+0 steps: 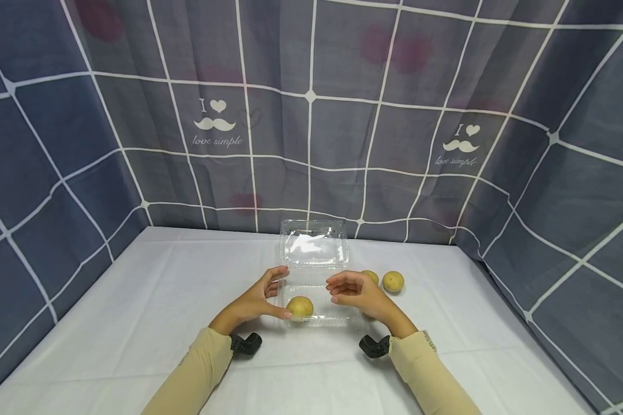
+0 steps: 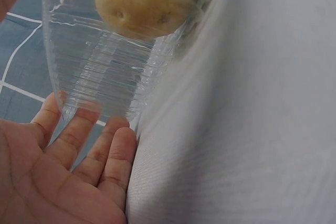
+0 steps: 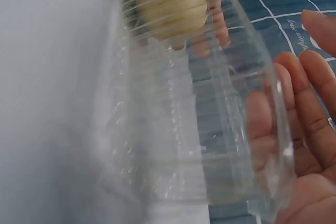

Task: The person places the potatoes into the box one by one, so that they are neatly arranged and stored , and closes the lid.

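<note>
A clear plastic clamshell box (image 1: 328, 293) stands on the table with its lid (image 1: 314, 243) raised at the back. One yellow potato (image 1: 300, 306) lies inside, at the left front; in the left wrist view the same potato (image 2: 149, 1) shows through the wall. My left hand (image 1: 259, 297) holds the box's left end, thumb at the front corner and fingers along the side. Over the box's right end hovers my right hand (image 1: 360, 294), fingers loosely bent. The right wrist view shows no potato in that hand (image 3: 307, 114), which is beside the rim.
Right of the box lie a potato (image 1: 393, 281) and another potato (image 1: 371, 276) partly behind the right hand. Something yellowish shows under the right wrist, mostly hidden. A white cloth (image 1: 301, 380) covers the table. A grey checked curtain (image 1: 280, 127) encloses the back and sides.
</note>
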Available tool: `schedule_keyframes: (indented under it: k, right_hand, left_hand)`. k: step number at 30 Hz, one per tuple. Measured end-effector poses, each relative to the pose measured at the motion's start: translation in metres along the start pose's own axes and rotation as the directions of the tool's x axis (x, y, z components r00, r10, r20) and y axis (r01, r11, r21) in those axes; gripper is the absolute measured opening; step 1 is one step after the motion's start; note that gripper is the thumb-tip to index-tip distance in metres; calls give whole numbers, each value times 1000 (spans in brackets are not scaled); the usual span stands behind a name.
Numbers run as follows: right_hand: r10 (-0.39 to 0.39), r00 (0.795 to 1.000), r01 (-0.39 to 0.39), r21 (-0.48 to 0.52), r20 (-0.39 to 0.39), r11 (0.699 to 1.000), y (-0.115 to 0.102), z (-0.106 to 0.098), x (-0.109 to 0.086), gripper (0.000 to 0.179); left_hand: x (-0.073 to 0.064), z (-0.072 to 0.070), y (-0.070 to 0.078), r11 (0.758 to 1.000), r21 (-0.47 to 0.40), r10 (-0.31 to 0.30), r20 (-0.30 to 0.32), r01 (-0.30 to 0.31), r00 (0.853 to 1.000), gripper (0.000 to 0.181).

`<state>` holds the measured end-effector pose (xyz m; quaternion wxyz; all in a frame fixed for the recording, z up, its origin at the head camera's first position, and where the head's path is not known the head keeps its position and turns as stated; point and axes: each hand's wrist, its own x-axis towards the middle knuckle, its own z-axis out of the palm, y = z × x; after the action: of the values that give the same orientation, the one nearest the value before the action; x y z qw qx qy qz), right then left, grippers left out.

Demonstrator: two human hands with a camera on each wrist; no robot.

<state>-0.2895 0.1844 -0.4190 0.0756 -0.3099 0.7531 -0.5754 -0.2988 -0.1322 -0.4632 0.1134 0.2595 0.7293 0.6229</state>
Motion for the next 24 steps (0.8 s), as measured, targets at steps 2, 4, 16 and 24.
schedule_keyframes:
  k: [2, 4, 16, 24]
  right_hand:
    - [-5, 1000, 5, 9, -7, 1000, 1, -2, -3, 38]
    - [-12, 1000, 13, 16, -12, 1000, 2, -4, -6, 38]
    - [9, 999, -6, 62, -39, 998, 7, -17, -19, 40]
    - [27, 999, -24, 76, -32, 997, 4, -28, -25, 42]
  left_hand:
    - [0, 0, 0, 1000, -1, 4, 1, -4, 1000, 115]
    - [0, 0, -1, 1000, -4, 7, 3, -7, 1000, 115]
    - [0, 1, 0, 1000, -9, 11, 6, -11, 1000, 114]
    - [0, 1, 1, 1000, -3, -3, 1, 3, 1000, 115]
